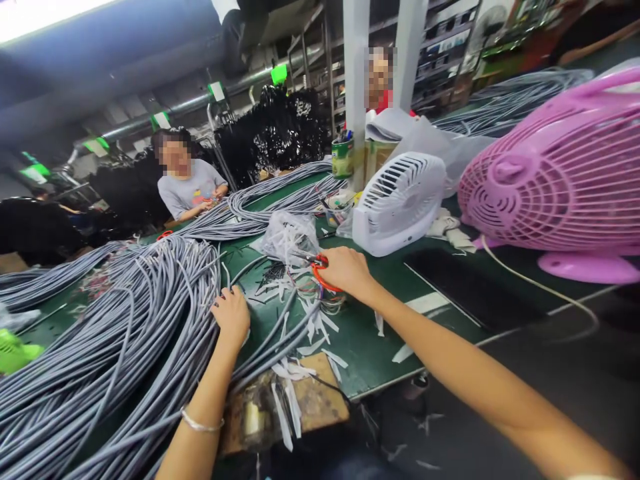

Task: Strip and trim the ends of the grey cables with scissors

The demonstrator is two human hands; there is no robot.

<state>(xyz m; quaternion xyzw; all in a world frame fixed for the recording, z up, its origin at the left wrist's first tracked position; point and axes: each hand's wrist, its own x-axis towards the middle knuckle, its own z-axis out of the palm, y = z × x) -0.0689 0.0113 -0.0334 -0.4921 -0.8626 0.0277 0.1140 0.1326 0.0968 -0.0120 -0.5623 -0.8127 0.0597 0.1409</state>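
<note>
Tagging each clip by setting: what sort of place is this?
Probably a cable workshop: heaps of grey cables cover a long green table, the right hand holds red scissors over cut strips, and another person sits further along.

Bare forearms, thin silver bangle just behind the left hand

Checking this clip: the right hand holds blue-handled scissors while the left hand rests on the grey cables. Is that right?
Not quite. The head view shows the scissors in the right hand have red handles, not blue. The left hand does rest on the grey cables.
</note>
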